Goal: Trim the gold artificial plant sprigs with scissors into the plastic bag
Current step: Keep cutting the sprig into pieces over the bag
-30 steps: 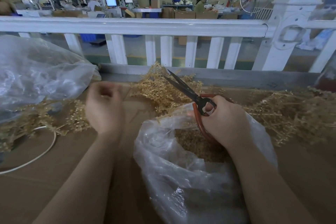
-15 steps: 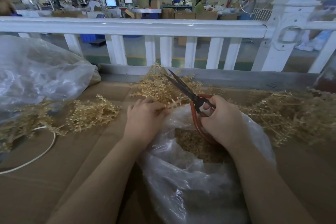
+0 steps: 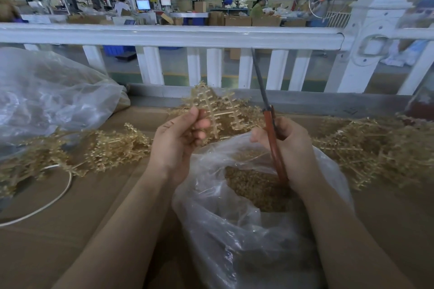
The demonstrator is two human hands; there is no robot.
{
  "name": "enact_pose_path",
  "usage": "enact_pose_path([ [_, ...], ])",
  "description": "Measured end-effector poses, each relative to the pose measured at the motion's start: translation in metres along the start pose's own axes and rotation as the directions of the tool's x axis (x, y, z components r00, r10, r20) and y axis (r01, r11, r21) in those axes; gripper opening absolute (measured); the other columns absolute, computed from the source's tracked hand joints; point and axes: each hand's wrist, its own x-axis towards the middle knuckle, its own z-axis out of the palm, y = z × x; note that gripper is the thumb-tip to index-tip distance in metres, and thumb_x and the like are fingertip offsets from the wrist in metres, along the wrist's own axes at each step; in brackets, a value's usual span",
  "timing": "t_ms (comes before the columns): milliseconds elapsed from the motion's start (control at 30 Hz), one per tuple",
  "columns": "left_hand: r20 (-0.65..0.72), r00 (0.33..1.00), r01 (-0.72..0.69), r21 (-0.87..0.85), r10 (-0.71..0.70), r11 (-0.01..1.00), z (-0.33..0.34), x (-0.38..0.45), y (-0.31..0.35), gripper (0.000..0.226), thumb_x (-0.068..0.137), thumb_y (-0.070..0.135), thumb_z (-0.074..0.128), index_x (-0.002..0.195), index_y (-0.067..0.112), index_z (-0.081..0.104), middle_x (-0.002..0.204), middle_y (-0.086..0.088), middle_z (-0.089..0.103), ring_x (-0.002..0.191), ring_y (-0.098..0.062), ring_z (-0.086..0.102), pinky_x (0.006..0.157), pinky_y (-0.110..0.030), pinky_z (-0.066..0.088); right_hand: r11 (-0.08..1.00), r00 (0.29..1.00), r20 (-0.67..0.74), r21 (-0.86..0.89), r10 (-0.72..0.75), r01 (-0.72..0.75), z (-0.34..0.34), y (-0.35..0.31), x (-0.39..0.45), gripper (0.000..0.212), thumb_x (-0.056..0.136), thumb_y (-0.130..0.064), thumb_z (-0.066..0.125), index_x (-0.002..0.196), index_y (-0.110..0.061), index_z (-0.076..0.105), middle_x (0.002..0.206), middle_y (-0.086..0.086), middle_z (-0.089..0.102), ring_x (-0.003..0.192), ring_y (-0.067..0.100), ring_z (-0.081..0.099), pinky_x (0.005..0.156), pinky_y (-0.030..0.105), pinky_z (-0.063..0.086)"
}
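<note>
Gold plastic fills my view: the left hand [image 3: 175, 141] holds one gold sprig [image 3: 218, 110] upright by its lower stem, thumb and curled fingers pinching it just above the open mouth of the plastic bag [image 3: 234, 230]. I read the right hand [image 3: 288, 148] as wrapped around the red handles of the scissors [image 3: 270, 124], whose dark blades point up and slightly away, past the white railing [image 3: 164, 35]; seen nearly edge-on, the blades look closed, though I cannot tell for certain. The blades stand just beside the sprig's right-hand branches, not yet across them.

The bag sits between my two forearms on the brown cardboard tabletop [image 3: 70, 230], and a heap of gold trimmings [image 3: 253, 183] lies inside it, directly under the held sprig. More uncut sprigs lie in a left pile [image 3: 112, 148] and a larger right pile [image 3: 375, 152], both well apart from the bag's mouth. A second, bulging clear bag [image 3: 47, 94] rests at far left, and a white cord [image 3: 47, 204] loops over the cardboard.

My judgement: this is the set-up for a cut, sprig presented, tool raised. The next move calls for opening the blades, tilting them down across a side branch near the main stem, and keeping the sprig over the bag so the piece drops in. With piles left on both sides, I judge the task well short of finished.
</note>
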Motion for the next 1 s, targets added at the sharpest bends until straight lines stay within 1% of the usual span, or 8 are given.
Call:
enact_pose_path([
  [100,0.057,0.998,0.017,0.009,-0.017,1.0,0.004,-0.002,-0.002,0.019,0.081,0.032,0.067,0.079,0.017,0.078,0.072,0.002,0.07,0.057,-0.006,0.058,0.057,-0.015,0.046,0.993,1.0,0.029,0.117,-0.008,0.005,0.0,-0.004,-0.003,0.034,0.076,-0.036,0.081,0.094,-0.009,0.072,0.091,0.008,0.077,0.086,0.019,0.074,0.081,0.026,0.056],
  [300,0.089,0.995,0.038,0.042,-0.041,0.998,0.004,-0.002,-0.008,0.028,0.083,0.028,0.065,0.095,0.003,0.071,0.072,0.0,0.07,0.061,-0.009,0.059,0.059,-0.017,0.048,0.968,0.995,0.096,0.25,-0.039,0.014,-0.002,-0.01,-0.005,0.042,0.06,-0.047,0.081,0.082,-0.016,0.064,0.082,0.012,0.073,0.048,-0.001,0.058,0.049,0.009,0.044],
  [467,0.124,0.988,0.078,0.072,-0.087,0.994,0.007,-0.002,-0.011,0.027,0.076,0.03,0.076,0.089,0.007,0.068,0.078,0.002,0.067,0.073,-0.012,0.058,0.071,-0.022,0.051,0.987,0.998,0.061,0.161,0.014,-0.024,0.0,-0.004,-0.002,0.025,0.074,-0.017,0.087,0.083,-0.015,0.065,0.075,0.001,0.068,0.068,0.014,0.066,0.074,0.036,0.058],
  [567,0.204,0.958,0.176,0.136,-0.202,0.975,0.007,-0.003,-0.011,0.036,0.061,0.018,0.091,0.084,0.012,0.065,0.085,-0.003,0.069,0.086,-0.02,0.067,0.081,-0.031,0.058,0.991,0.998,0.066,0.133,0.019,-0.028,0.001,-0.002,-0.001,0.023,0.078,-0.012,0.086,0.087,-0.014,0.065,0.077,-0.002,0.071,0.075,0.018,0.07,0.082,0.041,0.059],
  [700,0.351,0.874,0.331,0.074,-0.335,0.941,0.0,-0.004,-0.004,0.081,0.047,0.044,0.097,0.109,0.011,0.058,0.123,-0.019,0.067,0.111,-0.035,0.067,0.092,-0.044,0.057,0.996,0.998,0.061,0.085,0.012,-0.017,0.001,-0.001,0.001,0.022,0.079,-0.013,0.086,0.089,-0.015,0.066,0.074,-0.007,0.069,0.075,0.015,0.069,0.08,0.036,0.059],
  [833,0.379,0.847,0.411,-0.018,-0.374,0.912,-0.009,-0.002,-0.002,0.089,0.044,0.051,0.096,0.112,0.008,0.058,0.121,-0.016,0.069,0.113,-0.031,0.066,0.091,-0.049,0.056,0.998,0.996,0.084,0.067,-0.012,0.006,-0.001,-0.001,0.001,0.023,0.08,-0.011,0.084,0.091,-0.012,0.065,0.07,-0.014,0.069,0.069,0.004,0.068,0.07,0.019,0.056],
  [933,0.333,0.832,0.427,0.127,-0.444,0.895,-0.005,-0.004,-0.003,0.079,0.04,0.048,0.098,0.104,0.012,0.071,0.114,-0.012,0.072,0.107,-0.027,0.069,0.089,-0.041,0.057,0.998,0.992,0.126,0.061,-0.027,0.019,0.001,-0.003,0.0,0.023,0.079,-0.01,0.084,0.089,-0.015,0.065,0.072,-0.01,0.07,0.07,0.007,0.068,0.07,0.019,0.056],
  [1000,0.306,0.826,0.416,0.238,-0.474,0.878,0.001,-0.007,-0.006,0.047,0.053,0.035,0.093,0.092,0.014,0.076,0.097,-0.009,0.076,0.09,-0.021,0.073,0.076,-0.031,0.06,0.998,0.988,0.152,0.055,-0.012,0.004,0.003,-0.004,-0.001,0.022,0.078,-0.013,0.085,0.09,-0.016,0.066,0.08,-0.002,0.072,0.075,0.016,0.069,0.075,0.027,0.058],
])
